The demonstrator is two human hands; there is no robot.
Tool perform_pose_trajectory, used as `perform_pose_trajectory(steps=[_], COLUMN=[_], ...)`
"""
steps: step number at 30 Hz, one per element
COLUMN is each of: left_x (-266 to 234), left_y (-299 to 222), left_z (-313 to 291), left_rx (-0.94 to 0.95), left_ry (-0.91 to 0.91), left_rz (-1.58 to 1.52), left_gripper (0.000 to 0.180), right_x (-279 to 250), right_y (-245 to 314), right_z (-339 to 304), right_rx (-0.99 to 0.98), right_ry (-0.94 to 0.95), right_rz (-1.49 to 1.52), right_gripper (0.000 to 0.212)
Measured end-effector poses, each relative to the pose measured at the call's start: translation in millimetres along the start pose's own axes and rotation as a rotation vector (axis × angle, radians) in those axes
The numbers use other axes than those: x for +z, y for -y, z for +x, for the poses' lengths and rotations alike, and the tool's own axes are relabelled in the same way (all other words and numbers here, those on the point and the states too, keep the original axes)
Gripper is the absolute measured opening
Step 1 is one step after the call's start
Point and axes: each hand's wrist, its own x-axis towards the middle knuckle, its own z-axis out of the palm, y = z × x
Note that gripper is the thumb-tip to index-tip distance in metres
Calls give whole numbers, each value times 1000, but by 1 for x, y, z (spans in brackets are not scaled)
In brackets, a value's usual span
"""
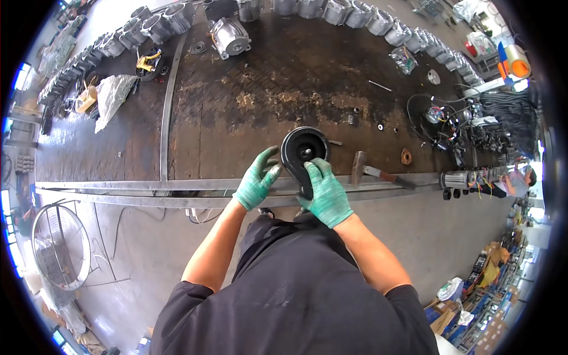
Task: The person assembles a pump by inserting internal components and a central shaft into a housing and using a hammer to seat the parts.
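Observation:
A black round part [291, 155] with a raised rim, a stepped hollow centre and a tapering tail hangs over the front edge of the workbench. In its centre sits a small bright metal piece. My right hand [327, 194], in a green glove, grips the part along its lower right side, fingertips on its face. My left hand [255, 184], gloved alike, is beside the part on the left. Its thumb and fingers are apart, with nothing between them. To the right of my right hand a hammer [378, 172] lies at the bench edge.
Silver motor housings [337, 12] line the far edge of the dark workbench [236, 136]. A silver motor [231, 38] stands at the back. Wires [438, 115], a spring [351, 119] and a brown part [406, 156] lie to the right. A large wire fan guard [61, 247] stands at lower left.

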Motion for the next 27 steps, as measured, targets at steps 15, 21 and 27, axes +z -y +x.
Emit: perform_pose_trajectory(steps=[15,21,27], left_x=[35,218,280], left_y=[-196,-354,-309], left_z=[-8,-20,4], left_rx=[140,548,644], left_ry=[91,764,1104], left_rz=[1470,1860,1860], left_gripper=[41,33,31], right_x=[-78,-84,-88], right_y=[-140,-232,-246], right_z=[-99,-124,-127], right_rx=[372,422,431], right_ry=[192,328,179], right_rz=[42,-19,125], right_gripper=[29,31,28])
